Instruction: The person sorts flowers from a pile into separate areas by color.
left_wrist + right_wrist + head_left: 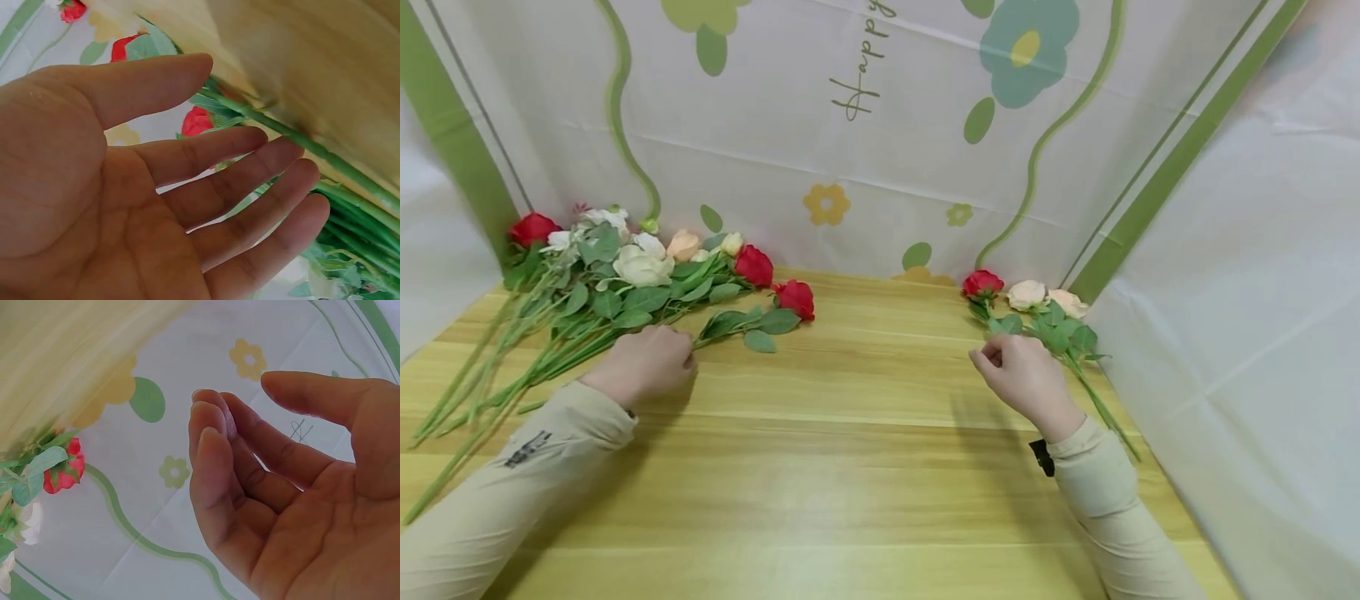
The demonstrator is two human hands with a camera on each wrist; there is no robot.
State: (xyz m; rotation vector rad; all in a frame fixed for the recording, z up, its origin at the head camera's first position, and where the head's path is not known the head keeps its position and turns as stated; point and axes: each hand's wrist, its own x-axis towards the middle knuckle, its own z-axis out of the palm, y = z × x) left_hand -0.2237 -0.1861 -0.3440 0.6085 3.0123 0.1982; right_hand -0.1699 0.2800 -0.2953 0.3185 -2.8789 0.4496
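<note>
My left hand (651, 362) is over the stems at left, beside a red rose (795, 300) whose leafy stem runs toward it. In the left wrist view its fingers are spread and gently bent, the palm holds nothing, and the fingertips overlap a green stem (319, 150). The right hand (1026, 375) hovers just in front of a smaller group: a red rose (982, 284), a white rose (1026, 294) and a peach rose (1067, 303). Seen from the right wrist, its fingers curl loosely, the thumb stands apart from them, and nothing lies between.
A heap of white, peach and red flowers (643, 265) with long stems (482, 367) covers the table's left side. Behind the wooden table (820, 475) hangs a printed cloth (775, 150), and a white sheet (1247, 350) borders the right edge.
</note>
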